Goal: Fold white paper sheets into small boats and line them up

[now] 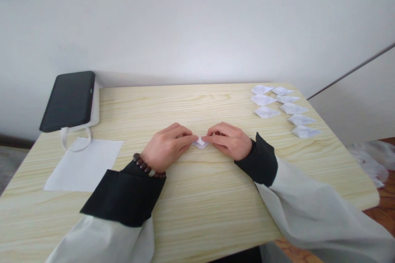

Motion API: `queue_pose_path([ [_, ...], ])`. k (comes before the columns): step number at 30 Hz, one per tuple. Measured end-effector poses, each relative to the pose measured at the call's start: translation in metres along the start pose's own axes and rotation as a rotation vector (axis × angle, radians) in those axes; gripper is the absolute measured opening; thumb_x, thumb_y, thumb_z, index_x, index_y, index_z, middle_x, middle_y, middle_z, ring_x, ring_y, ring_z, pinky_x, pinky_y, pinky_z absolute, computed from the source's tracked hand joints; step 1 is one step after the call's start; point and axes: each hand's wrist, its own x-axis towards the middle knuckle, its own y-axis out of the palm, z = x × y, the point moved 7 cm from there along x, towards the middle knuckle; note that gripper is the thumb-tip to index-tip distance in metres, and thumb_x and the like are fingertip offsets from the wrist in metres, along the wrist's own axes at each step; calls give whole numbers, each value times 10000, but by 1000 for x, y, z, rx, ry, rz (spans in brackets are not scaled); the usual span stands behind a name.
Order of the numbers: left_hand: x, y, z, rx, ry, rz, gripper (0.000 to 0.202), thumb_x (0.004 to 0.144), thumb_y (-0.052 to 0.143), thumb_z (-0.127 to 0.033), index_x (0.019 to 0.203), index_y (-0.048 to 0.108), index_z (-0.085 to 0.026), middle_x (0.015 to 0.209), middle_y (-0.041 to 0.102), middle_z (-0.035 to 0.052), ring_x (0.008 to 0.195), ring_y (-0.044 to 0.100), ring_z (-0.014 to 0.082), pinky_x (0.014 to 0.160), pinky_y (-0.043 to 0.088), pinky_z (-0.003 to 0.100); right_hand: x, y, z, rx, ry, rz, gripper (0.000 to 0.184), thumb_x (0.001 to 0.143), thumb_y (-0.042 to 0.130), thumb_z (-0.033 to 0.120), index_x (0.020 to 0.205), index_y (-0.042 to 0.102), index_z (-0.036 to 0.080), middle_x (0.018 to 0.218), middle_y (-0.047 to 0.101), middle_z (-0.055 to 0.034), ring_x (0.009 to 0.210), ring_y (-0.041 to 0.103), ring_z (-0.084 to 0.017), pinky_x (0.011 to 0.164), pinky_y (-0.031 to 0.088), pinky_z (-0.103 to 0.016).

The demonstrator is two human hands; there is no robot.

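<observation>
A small piece of folded white paper (201, 143) lies at the middle of the wooden table, between my two hands. My left hand (169, 144) grips its left side with thumb and fingers pressed together. On the other side my right hand (230, 139) pinches the paper's right edge the same way. Only the middle of the paper shows; the fingers cover both ends. A dark bead bracelet (145, 165) circles my left wrist.
Several folded white paper shapes (267, 111) lie in two columns at the table's back right. At the left, white paper sheets (83, 168) lie below a black tablet-like device (69, 99) resting on a white box with a strap handle (77, 148). A wall stands behind the table (185, 209).
</observation>
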Motion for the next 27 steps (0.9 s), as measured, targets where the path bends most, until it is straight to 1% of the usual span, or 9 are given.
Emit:
queue_pose_path([
  [4, -3, -3, -7, 87, 45, -19, 241, 881, 472, -156, 973, 690, -208, 879, 683, 44, 769, 589, 144, 668, 501, 259, -2, 1, 3, -74, 19, 48, 252, 899, 428, 145, 967, 666, 196, 895, 635, -67, 732, 515, -149, 665, 477, -295],
  [6, -4, -5, -11, 148, 29, -22, 248, 866, 482, -132, 947, 697, -227, 858, 683, 31, 763, 586, 147, 631, 489, 251, -4, 0, 5, -91, 38, 47, 255, 896, 430, 143, 981, 666, 191, 908, 642, -70, 742, 515, -156, 670, 478, -308],
  [10, -3, -10, -14, 238, -100, -40, 221, 798, 548, -159, 879, 714, -280, 841, 673, 13, 797, 582, 177, 519, 428, 234, -12, -5, 7, -109, 73, 11, 260, 896, 426, 126, 979, 667, 181, 912, 656, -73, 803, 545, -171, 687, 489, -322],
  [12, -2, -10, -14, 225, -190, -47, 165, 773, 582, -231, 851, 720, -277, 842, 669, 14, 805, 580, 188, 495, 409, 239, -15, -7, 9, -120, 87, -18, 259, 886, 429, 104, 961, 669, 169, 894, 658, -74, 821, 556, -177, 696, 495, -323],
  [14, -1, -10, -12, 213, -274, -60, 151, 791, 588, -338, 782, 720, -266, 817, 667, 14, 790, 577, 187, 491, 400, 247, -16, -8, 10, -120, 109, -38, 253, 867, 438, 83, 942, 668, 159, 876, 654, -77, 818, 558, -180, 700, 498, -323],
  [17, 0, -6, -8, 223, -341, -70, 218, 820, 586, -408, 732, 705, -248, 809, 672, 13, 793, 574, 183, 514, 407, 255, -13, -7, 9, -79, 195, -46, 218, 820, 470, 75, 900, 650, 167, 876, 637, -77, 816, 554, -187, 721, 497, -334],
  [21, 0, -1, -6, 210, -315, -73, 168, 826, 605, -381, 871, 696, -247, 930, 680, 26, 841, 567, 189, 601, 445, 269, -9, -4, 2, -14, 358, -46, 108, 813, 547, 191, 906, 597, 173, 947, 603, -88, 892, 542, -213, 820, 472, -375],
  [24, 0, 1, -3, 122, -299, -72, 140, 849, 582, -327, 854, 676, -222, 915, 679, 30, 852, 568, 188, 697, 468, 292, -7, -1, -4, 25, 415, -26, 166, 838, 568, 301, 941, 571, 171, 987, 579, -96, 931, 533, -222, 858, 449, -388],
  [27, 1, 5, 2, -14, -319, -45, 96, 828, 607, -281, 835, 636, -190, 889, 673, 39, 869, 565, 199, 766, 470, 323, -7, 1, -9, 111, 446, -13, 129, 849, 567, 305, 901, 562, 187, 963, 579, -76, 928, 537, -204, 827, 451, -354],
])
